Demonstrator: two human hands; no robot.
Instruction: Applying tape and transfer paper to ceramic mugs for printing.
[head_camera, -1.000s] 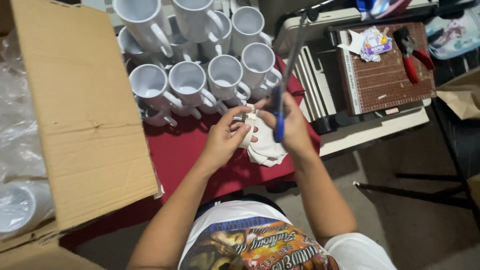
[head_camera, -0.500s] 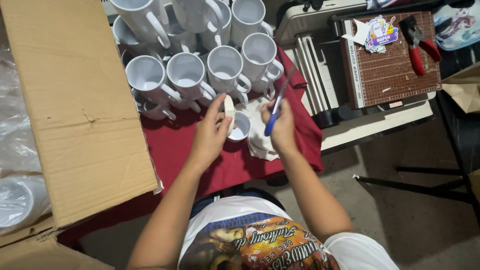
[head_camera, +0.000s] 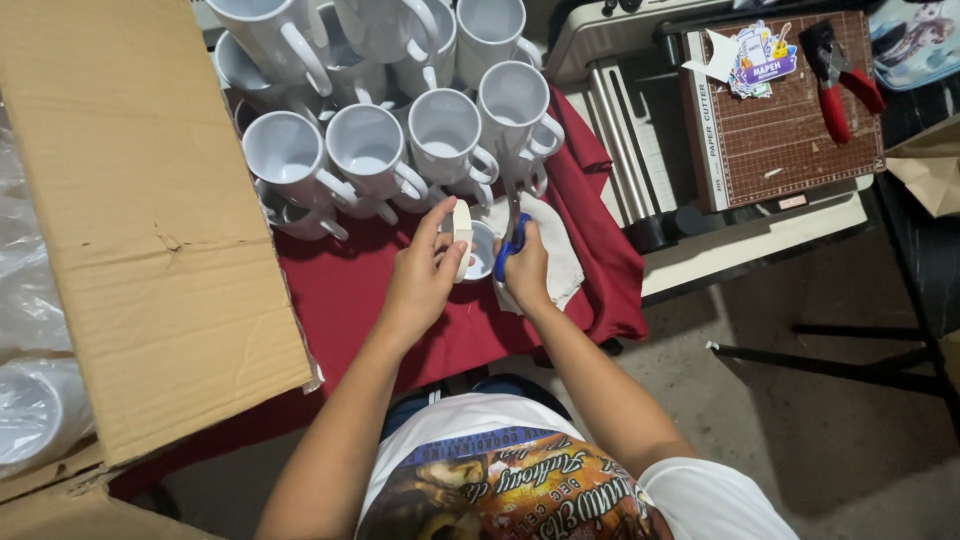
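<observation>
One view only, head camera looking down. Hidden or cut off first: the scissors (head_camera: 512, 240) are mostly covered by the right hand (head_camera: 527, 268), only a blue handle loop and a thin stretch of blade above it show; blade tips hard to make out against the mugs. The small white mug (head_camera: 481, 250) between the hands is partly blocked by both hands, only its open mouth shows. Top row of the white mugs (head_camera: 445, 135) is cropped by the frame edge. A clear plastic bag (head_camera: 30, 400) left of the cardboard box flap (head_camera: 140, 200) is cut off, contents blurred. Printed paper on the cutting mat (head_camera: 790, 110) too small to tell.

Tape roll (head_camera: 462, 225), cream-coloured, stands on edge just left of the small white mug, pinched by the left hand (head_camera: 420, 280): thumb on the side nearer the mug, fingers (head_camera: 432, 225) curled over the top and far side, touching it. Right-hand fingers clenched around the scissors handle, just right of the small white mug, over a white cloth (head_camera: 560, 250). Both hands sit above the red cloth (head_camera: 340, 290) covering the desk, just below the mug cluster. Red-handled pliers (head_camera: 835, 85) lie on the cutting mat, well apart to the right of the mug.
</observation>
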